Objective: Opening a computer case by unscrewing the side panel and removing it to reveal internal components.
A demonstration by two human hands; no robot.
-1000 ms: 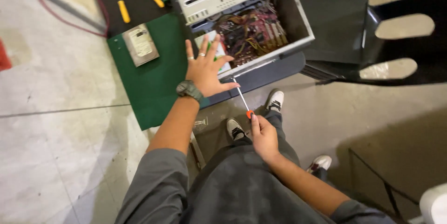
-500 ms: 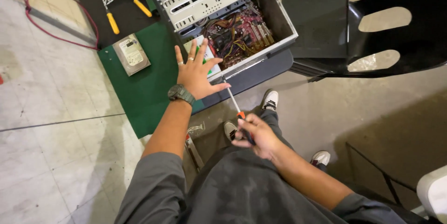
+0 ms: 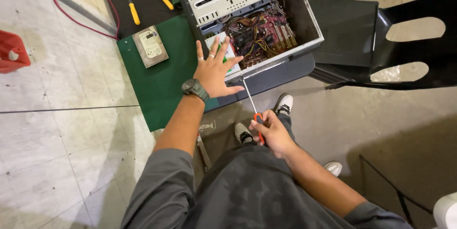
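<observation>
An open computer case (image 3: pixel 295 50) lies on its side on a green mat (image 3: pixel 159 74), showing a red circuit board and bundled cables inside. My left hand (image 3: pixel 214 69), wearing a wristwatch and a ring, is spread flat with fingers apart on the case's near edge. My right hand (image 3: pixel 272 131) grips a screwdriver (image 3: pixel 251 100) by its orange handle; the thin shaft points up toward the case's front rim, just right of my left hand.
A hard drive (image 3: pixel 150 46) rests on the mat to the left. Yellow-handled pliers (image 3: pixel 146 1) lie on a black mat behind it. A red cable (image 3: pixel 81 12) loops at far left, beside a red object (image 3: pixel 12 50). A black chair (image 3: pixel 409 53) stands right.
The view has shifted so the case sits further right and lower. My left hand stays spread on the case edge. My right hand has raised the screwdriver tip closer to the case rim.
</observation>
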